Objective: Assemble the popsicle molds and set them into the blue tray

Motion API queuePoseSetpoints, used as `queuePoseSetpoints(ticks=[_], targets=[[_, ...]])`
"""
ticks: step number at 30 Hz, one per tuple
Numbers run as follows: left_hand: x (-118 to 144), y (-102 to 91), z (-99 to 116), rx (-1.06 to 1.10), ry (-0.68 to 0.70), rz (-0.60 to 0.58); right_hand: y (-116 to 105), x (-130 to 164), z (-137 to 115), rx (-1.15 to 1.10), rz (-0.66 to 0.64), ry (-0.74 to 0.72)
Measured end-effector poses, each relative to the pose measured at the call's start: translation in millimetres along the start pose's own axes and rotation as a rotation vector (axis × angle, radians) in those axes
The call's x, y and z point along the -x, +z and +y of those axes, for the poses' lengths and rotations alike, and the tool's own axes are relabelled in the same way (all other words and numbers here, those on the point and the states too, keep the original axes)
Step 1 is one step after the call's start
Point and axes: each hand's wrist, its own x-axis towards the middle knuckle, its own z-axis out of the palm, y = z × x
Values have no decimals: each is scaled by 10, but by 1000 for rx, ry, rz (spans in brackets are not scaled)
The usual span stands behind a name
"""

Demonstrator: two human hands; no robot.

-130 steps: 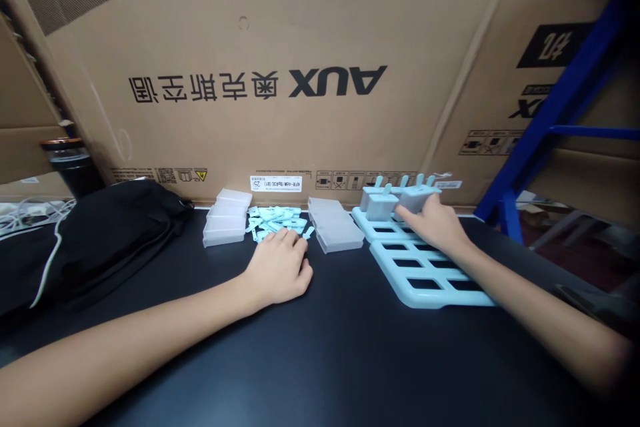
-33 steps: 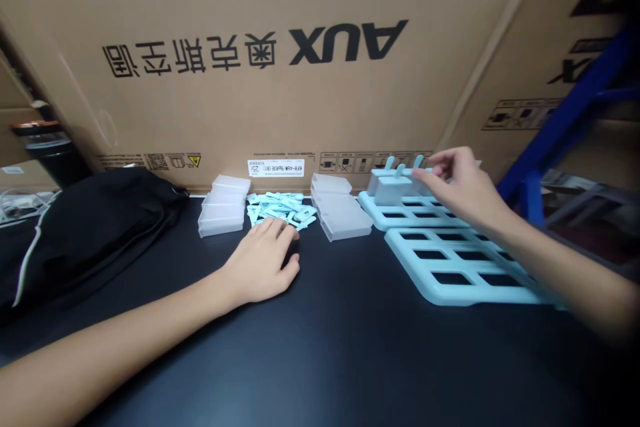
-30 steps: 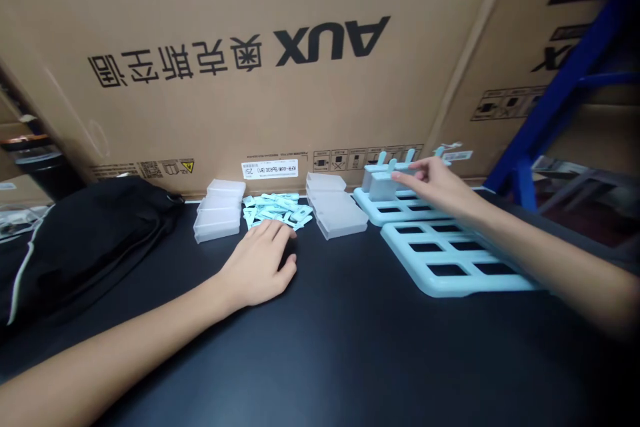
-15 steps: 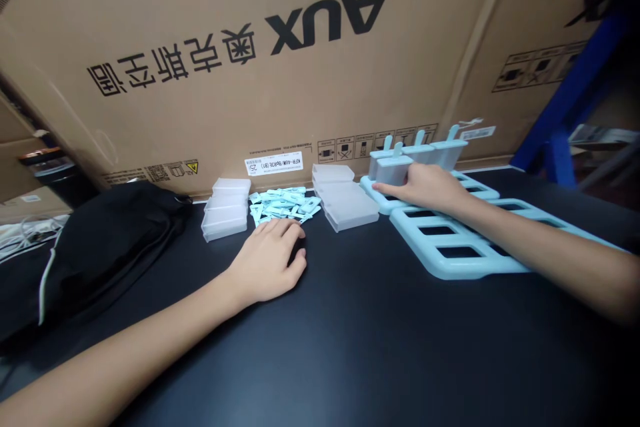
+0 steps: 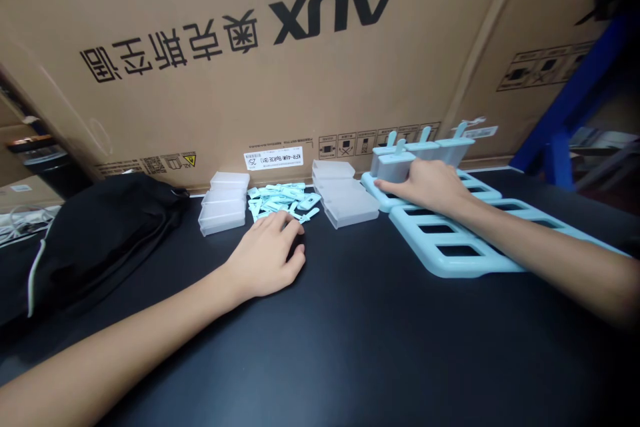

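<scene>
My left hand (image 5: 269, 255) rests on the black table, its thumb apart from its bent fingers. Those fingertips reach the near edge of a pile of light-blue ice pop sticks (image 5: 283, 196); what lies beneath them is hidden. My right hand (image 5: 433, 185) grips the front ice pop mold (image 5: 393, 169), a translucent case with a blue stick lid. Its thumb lies along the mold's near side; the other fingers are partly hidden. This mold stands upright at the left end of a light-blue tray frame (image 5: 380, 195), with several capped molds (image 5: 457, 152) behind and beside it.
Translucent mold cases lie in a left group (image 5: 224, 203) and a right group (image 5: 345, 193) beside the sticks. A second tray frame (image 5: 450, 267) lies under my right forearm. A black bag (image 5: 115, 233) is at left; a large cardboard box (image 5: 200, 107) stands behind.
The view has shifted slightly. Sticks near my left fingertips have moved, and one now pokes out to their right. My right hand keeps its place on the mold.
</scene>
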Motion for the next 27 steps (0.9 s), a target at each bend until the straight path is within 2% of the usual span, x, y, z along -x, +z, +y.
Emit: queuePoseSetpoints(ticks=[12, 15, 18, 22, 27], targets=[[16, 17, -9, -12, -28, -2, 9, 3, -31, 35, -11, 17], [21, 15, -15, -3, -36, 4, -10, 13, -37, 16, 51, 55], [-25, 25, -35, 15, -14, 18, -12, 14, -18, -34, 114, 50], [-172, 81, -79, 0, 12, 41, 12, -1, 21, -137, 86, 25], [-281, 151, -122, 2, 4, -22, 44, -5, 51, -252, 102, 37]])
